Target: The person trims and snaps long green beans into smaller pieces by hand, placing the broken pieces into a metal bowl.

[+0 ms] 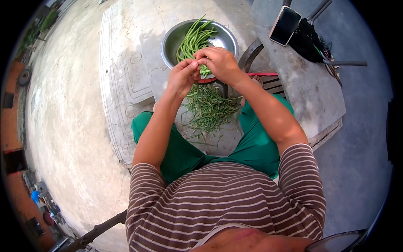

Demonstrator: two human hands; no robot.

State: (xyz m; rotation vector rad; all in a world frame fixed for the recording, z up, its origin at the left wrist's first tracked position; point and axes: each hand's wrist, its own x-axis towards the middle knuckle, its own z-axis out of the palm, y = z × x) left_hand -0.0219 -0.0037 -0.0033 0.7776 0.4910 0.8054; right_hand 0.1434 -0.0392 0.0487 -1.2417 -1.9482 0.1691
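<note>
My left hand (183, 76) and my right hand (220, 64) meet fingertip to fingertip over the near rim of a metal bowl (167, 47). Both are closed in a pinch. A thin green bean (194, 89) seems to hang down from the left fingers; its upper end is hidden in the grip. The right thumb and forefinger close at that same spot. Inside the bowl lies a heap of long green beans (194, 41). Below the hands, a pile of green trimmings (212, 107) covers the ground between my feet.
To the right, a phone (285, 26) lies on a grey stone slab (300, 80) beside a black cloth bag (305, 41). A curved dark chair-like frame (251, 54) stands by the bowl. Carved stone slabs (126, 63) lie to the left. A stick (98, 230) juts in at lower left.
</note>
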